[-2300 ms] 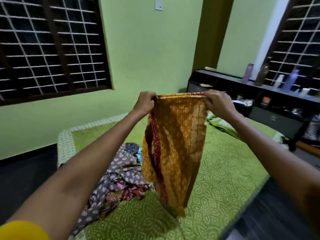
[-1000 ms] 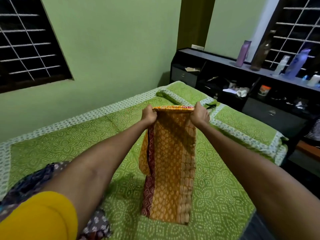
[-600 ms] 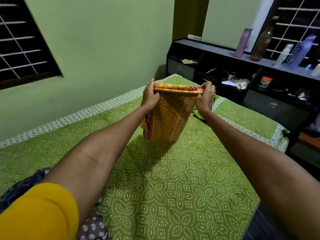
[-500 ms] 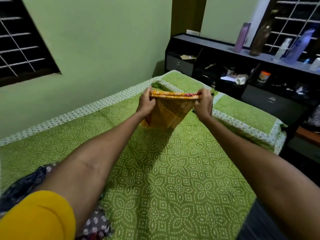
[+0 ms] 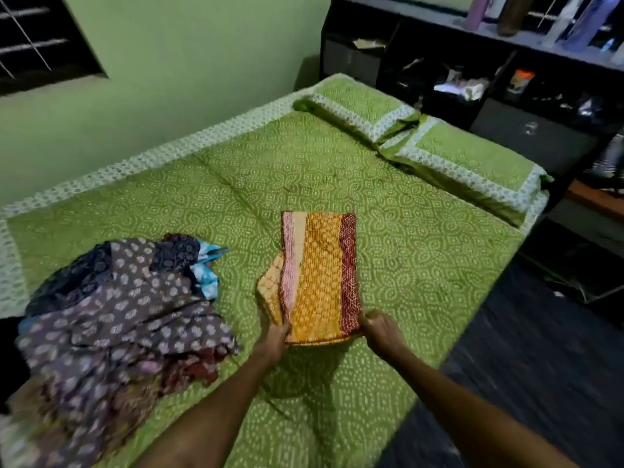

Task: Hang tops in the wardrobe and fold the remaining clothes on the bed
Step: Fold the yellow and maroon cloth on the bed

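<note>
Orange cloth [image 5: 319,275] lies flat, folded lengthwise, mid-bed [image 5: 422,251], its near corners pinched by left hand [image 5: 275,336] and right hand [image 5: 380,327], each grasping the hem; unfolded pile [image 5: 114,319] sits to the left, two pillows [image 5: 422,140] beyond.

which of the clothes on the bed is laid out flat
The orange garment, held at its near edge by both hands, lies flat in a long folded strip. The grey and blue printed clothes to its left sit in a crumpled heap.
</note>
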Demonstrator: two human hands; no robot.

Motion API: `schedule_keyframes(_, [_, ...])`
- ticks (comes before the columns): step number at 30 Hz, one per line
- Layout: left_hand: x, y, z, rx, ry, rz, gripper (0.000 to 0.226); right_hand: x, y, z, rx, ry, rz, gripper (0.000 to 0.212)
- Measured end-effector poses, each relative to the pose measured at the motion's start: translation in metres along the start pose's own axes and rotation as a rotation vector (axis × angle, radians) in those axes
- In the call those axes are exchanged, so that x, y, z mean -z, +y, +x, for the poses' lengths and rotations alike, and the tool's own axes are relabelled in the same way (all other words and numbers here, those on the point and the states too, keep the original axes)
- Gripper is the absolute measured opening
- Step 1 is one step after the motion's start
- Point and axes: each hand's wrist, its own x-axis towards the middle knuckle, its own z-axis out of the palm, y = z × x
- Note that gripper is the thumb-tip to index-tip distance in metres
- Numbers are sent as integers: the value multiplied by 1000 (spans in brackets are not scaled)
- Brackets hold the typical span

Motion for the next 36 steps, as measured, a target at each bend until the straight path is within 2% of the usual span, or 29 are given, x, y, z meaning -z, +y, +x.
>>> schedule_keyframes(2, [-45, -16, -25, 23, -79, -33, 36, -34, -6, -39, -24, -64, 5, 15])
schedule_keyframes(4, [-79, -23, -47, 38, -153, -81, 32, -65, -14, -76, 0, -135, -7, 19])
schedule_keyframes(5, [-94, -26, -55, 56, -226, -42, 29, -78, -16, -91, 6, -219, -4, 27])
schedule_keyframes(7, [-116, -28, -65, 74, -426, 73, 36, -108, -13, -112, -44, -520, -16, 34])
schedule_keyframes(8, [-123, -28, -65, 78, -479, 133, 40, -120, -13, -118, -82, -649, 4, 33])
schedule_keyframes(9, [-130, -26, -62, 92, -476, 156, 37, -129, -14, -118, -126, -676, 46, 30])
schedule_keyframes(11, [-134, -19, -49, 105, -346, 129, 28, -137, -18, -108, -214, -573, 125, 27])
schedule_keyframes(13, [-142, -12, -22, 64, -191, 74, 28, -149, -16, -82, -249, -442, 200, 34])
schedule_keyframes(16, [-156, -6, 29, -51, -8, 115, 48, -176, -10, -38, -124, -322, 247, 53])
schedule_keyframes(20, [-201, -24, 84, -36, 38, 273, 62, -245, 14, -3, -54, -373, 204, 61])
schedule_keyframes(24, [-248, -48, 98, -80, 186, 319, 66, -282, 31, 31, -32, -215, 147, 67])
schedule_keyframes(28, [-264, -58, 108, -85, 257, 317, 66, -294, 34, 82, -23, -73, 90, 61])
schedule_keyframes(32, [-270, -63, 110, -99, 276, 297, 70, -288, 44, 132, 34, 8, 60, 65])
schedule_keyframes(34, [-274, -66, 112, -95, 301, 288, 70, -283, 50, 152, 62, 32, 86, 65])
schedule_keyframes(36, [-275, -68, 113, -100, 329, 274, 69, -278, 56, 171, 14, 54, 148, 67])
